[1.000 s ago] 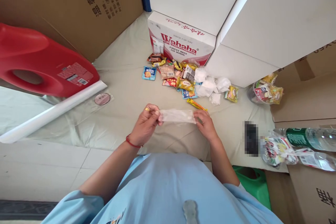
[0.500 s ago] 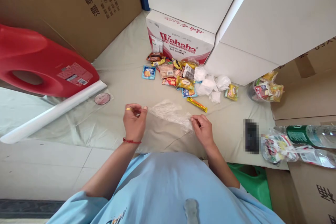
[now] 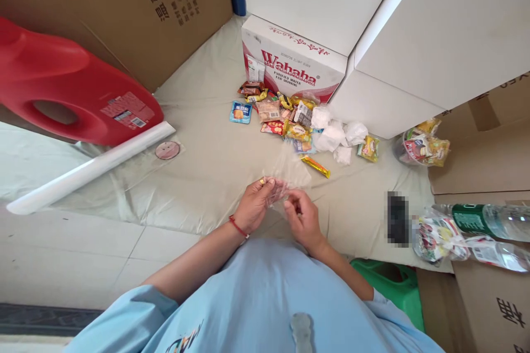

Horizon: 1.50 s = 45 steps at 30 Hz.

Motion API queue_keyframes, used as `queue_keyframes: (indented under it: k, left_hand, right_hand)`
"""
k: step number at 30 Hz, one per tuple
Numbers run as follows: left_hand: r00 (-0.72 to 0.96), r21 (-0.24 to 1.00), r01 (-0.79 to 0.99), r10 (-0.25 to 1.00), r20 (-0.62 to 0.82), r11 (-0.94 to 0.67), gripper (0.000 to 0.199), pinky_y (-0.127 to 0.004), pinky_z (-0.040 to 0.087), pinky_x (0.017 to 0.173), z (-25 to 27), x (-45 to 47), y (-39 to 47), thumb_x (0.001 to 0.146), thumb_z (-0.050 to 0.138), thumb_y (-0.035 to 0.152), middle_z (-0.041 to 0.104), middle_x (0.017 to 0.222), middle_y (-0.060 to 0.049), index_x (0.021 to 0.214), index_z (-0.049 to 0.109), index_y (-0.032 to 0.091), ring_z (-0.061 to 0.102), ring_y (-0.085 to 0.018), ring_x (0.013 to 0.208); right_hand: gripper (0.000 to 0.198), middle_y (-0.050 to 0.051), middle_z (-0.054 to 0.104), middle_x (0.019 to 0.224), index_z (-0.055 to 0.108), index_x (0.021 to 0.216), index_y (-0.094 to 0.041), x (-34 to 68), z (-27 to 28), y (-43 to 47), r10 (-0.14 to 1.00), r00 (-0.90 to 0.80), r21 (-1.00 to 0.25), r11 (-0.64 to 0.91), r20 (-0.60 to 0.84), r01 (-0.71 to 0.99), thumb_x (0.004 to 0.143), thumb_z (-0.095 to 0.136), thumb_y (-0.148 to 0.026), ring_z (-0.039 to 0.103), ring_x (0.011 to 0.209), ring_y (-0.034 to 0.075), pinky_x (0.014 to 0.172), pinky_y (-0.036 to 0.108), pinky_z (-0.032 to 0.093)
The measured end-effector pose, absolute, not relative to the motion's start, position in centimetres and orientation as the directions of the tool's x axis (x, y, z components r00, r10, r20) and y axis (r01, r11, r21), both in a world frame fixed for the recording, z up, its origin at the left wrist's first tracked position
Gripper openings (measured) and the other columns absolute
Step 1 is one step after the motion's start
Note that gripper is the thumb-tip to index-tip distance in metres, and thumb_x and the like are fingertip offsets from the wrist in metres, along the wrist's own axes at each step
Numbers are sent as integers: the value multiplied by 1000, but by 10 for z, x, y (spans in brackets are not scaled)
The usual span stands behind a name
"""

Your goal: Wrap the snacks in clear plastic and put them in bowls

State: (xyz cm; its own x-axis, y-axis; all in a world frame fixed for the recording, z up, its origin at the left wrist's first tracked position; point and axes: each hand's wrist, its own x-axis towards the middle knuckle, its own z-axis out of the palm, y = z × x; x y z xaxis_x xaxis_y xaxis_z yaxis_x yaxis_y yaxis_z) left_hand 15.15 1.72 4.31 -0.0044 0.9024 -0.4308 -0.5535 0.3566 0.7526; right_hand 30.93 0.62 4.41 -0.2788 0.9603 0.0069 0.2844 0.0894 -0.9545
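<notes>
A thin clear plastic bag (image 3: 295, 168) is held between my two hands, its loose part spreading away from me over the cloth. My left hand (image 3: 255, 204), with a ring and a red string bracelet, is closed on the bag's left side. On the other side, my right hand (image 3: 304, 218) has its fingers curled and pinched at the bag's near edge. Just beyond the bag lies a yellow snack stick (image 3: 315, 166). Behind that sits a pile of wrapped snacks (image 3: 297, 131) with several crumpled white bags (image 3: 332, 136) at its right.
A Wahaha water carton (image 3: 290, 69) backs the pile. At left are a red jug (image 3: 83, 83), a white roll (image 3: 95, 168) and a round pink disc (image 3: 168, 149). To the right stand a tub of snacks (image 3: 422, 143), plastic bottles (image 3: 476, 219) and a blurred dark object (image 3: 397, 219).
My hands have come together from wide apart, the left moving right and the right moving slightly left. The bag, stretched flat between them before, is now gathered and bunched.
</notes>
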Motion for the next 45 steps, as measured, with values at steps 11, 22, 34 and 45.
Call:
queue_keyframes:
  k: [11,22,34,45]
  left_hand:
    - [-277,804,-502,821,-499,319,49,-20,35,43,21,122,33,81,70,66,61,66,3,91,58,20,57,-10,51]
    - [-584,797,587,755,296,142,41,-53,36,114,19,78,37,73,76,30,59,129,-17,111,62,19,54,-33,127]
    - [196,763,629,980,33,-151,37,-60,23,125,-18,65,15,92,59,46,61,149,-13,121,72,27,51,-32,144]
    - [-55,790,613,998,31,9,37,-59,36,121,-20,90,19,85,65,38,69,140,-11,55,51,23,52,-34,143]
  right_hand:
    - [29,2,62,93,66,91,-24,331,26,44,986,23,-981,-167,-166,101,85,71,-52,58,88,17,77,28,51]
    - [26,-4,59,66,60,88,-25,352,4,49,947,34,-939,-320,-319,128,87,68,-49,52,52,13,46,25,40]
    - [37,-2,60,63,66,87,-24,426,12,31,936,50,-862,-342,-349,375,84,68,-61,53,51,17,47,30,41]
    - [43,17,60,134,64,133,-18,340,56,193,954,-279,-341,301,113,891,92,62,-29,58,113,31,90,40,50]
